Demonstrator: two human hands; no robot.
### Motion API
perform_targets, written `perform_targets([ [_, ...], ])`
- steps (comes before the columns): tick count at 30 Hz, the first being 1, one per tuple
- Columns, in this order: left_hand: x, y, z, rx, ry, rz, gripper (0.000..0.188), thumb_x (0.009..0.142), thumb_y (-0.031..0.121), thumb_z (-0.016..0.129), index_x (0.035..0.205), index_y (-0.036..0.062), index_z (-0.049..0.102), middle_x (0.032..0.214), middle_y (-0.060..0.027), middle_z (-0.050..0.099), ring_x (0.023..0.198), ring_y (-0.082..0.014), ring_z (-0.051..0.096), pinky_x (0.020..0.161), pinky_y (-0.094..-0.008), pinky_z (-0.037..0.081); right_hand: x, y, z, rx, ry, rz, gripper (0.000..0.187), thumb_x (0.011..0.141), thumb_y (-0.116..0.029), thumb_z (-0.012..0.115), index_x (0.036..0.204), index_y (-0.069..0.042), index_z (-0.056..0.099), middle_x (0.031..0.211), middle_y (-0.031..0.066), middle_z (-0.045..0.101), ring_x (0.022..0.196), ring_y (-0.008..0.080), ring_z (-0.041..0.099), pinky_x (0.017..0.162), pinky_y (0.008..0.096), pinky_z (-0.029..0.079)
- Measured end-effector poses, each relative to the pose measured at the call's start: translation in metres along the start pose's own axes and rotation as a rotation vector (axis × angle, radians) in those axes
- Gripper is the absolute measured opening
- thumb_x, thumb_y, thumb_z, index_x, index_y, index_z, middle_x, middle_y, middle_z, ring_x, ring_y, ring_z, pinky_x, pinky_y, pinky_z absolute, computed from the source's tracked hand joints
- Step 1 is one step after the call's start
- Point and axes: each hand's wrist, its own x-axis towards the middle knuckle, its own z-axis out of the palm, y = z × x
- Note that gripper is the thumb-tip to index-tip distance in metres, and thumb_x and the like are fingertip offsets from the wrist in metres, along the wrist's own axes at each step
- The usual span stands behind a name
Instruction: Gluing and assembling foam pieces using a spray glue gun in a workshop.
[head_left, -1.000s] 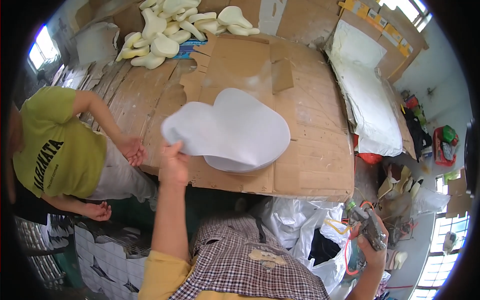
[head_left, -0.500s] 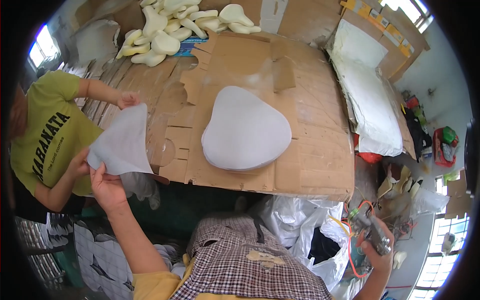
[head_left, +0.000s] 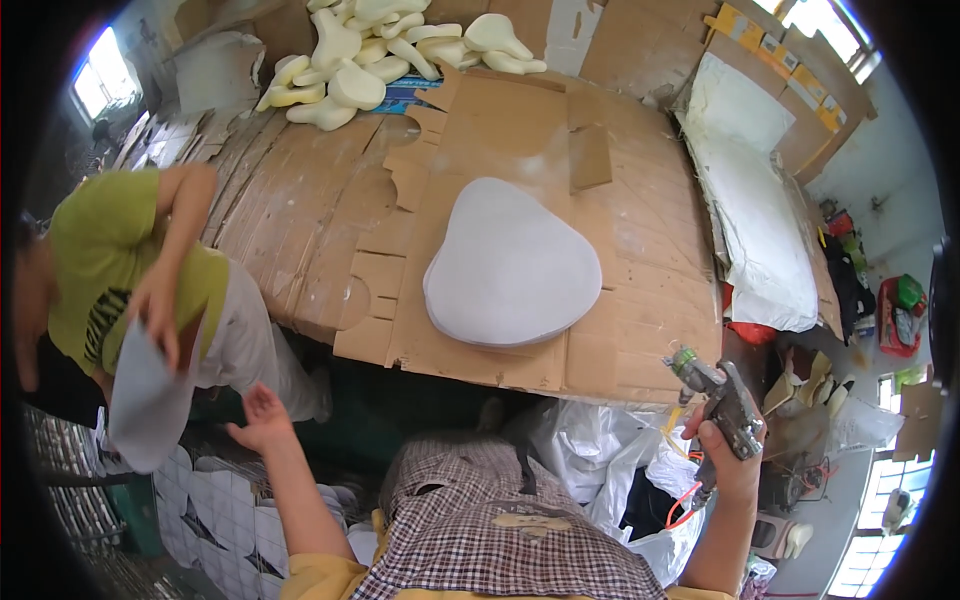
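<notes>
In my right hand (head_left: pixel 733 450) is a metal spray gun (head_left: pixel 722 402) with a green part at its front and an orange hose below, held by the table's near right edge. My left hand (head_left: pixel 265 420) is empty, its fingers apart, left of my apron and short of the table. Beyond it a co-worker in a yellow-green shirt bends with a thin grey-white sheet (head_left: pixel 145 405) in the hands, apart from mine. On the cardboard-covered table (head_left: pixel 640 330) lies a stack of grey-white, rounded triangular pieces (head_left: pixel 515 265).
Cream foam seat shapes (head_left: pixel 357 85) are heaped at the far left of the table. A white-covered board (head_left: pixel 750 230) stands along the right side. White plastic bags (head_left: pixel 585 440) hang below the near edge. Grey sheets on a wire rack (head_left: pixel 215 510) are at lower left.
My left hand has let go of the grey-white sheet and drawn back and down. The co-worker has taken the sheet lower left. My right hand has raised the spray gun toward the table.
</notes>
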Motion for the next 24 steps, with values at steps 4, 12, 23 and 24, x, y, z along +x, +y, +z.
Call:
perform_targets([
  [4,0.032,-0.037,-0.077,0.452,0.156,-0.057,0.036,0.088,0.039,0.055,0.094,0.0038,0.05,0.092,-0.0094,0.054,0.081,-0.0231,0.057,0.075,-0.0348,0.051,-0.009,-0.002,-0.017,-0.059,0.091,0.033,0.057,0.077,-0.017,0.073,0.124,0.005,0.048,0.08,0.0062,0.058,0.068,0.0131,0.058,0.064,0.027,0.049],
  [12,-0.033,-0.107,-0.039,1.053,-0.539,-0.015,0.015,0.086,0.021,0.057,0.084,0.0069,0.059,0.075,-0.004,0.06,0.076,-0.0154,0.058,0.075,-0.0284,0.045,-0.033,-0.008,-0.044,-0.105,-0.035,0.066,0.059,0.074,-0.015,0.073,0.124,0.005,0.048,0.084,0.0086,0.062,0.07,0.0148,0.059,0.067,0.0286,0.049],
  [23,-0.083,-0.225,-0.018,1.815,-1.088,0.364,0.045,0.076,0.015,0.069,0.118,0.0091,0.057,0.1,-0.0098,0.057,0.097,-0.0273,0.052,0.088,-0.0388,0.043,-0.004,-0.026,-0.047,-0.254,-0.154,0.012,0.051,0.069,-0.006,0.071,0.116,0.005,0.055,0.074,0.0065,0.062,0.068,0.0123,0.06,0.066,0.0257,0.048],
  [24,-0.087,-0.23,-0.015,1.878,-1.12,0.369,0.044,0.076,0.017,0.069,0.118,0.0084,0.057,0.104,-0.0093,0.057,0.101,-0.0283,0.051,0.088,-0.0396,0.042,-0.005,-0.029,-0.053,-0.354,-0.261,0.002,0.051,0.069,-0.004,0.071,0.117,0.005,0.055,0.074,0.0059,0.062,0.068,0.0119,0.06,0.067,0.0254,0.048],
])
